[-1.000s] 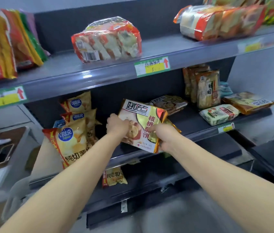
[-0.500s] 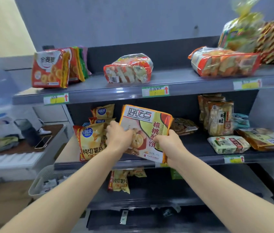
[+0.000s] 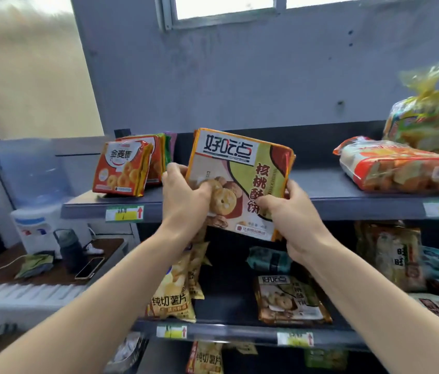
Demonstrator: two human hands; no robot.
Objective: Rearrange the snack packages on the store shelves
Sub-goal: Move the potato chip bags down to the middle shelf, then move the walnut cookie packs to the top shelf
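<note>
Both hands, left (image 3: 186,195) and right (image 3: 291,211), are clamped on the cookie pack (image 3: 240,182), held upright in front of the top shelf (image 3: 347,209). The bare spot lies straight behind it (red packs (image 3: 121,168) just left), so probably a forward push.

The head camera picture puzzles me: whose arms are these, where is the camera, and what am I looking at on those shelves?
No machine here: a person wears a wide-angle camera on the head, so you look down their own two bare arms. The left hand and the right hand together grip one walnut cookie pack, raised in front of the top shelf. On that shelf stand red ring-biscuit packs at the left and a clear bag of rice crackers lies at the right. On the shelf below are yellow chip bags and another pack of the same cookies lying flat. At the far left, a side table holds a phone and a dark bottle.
</note>
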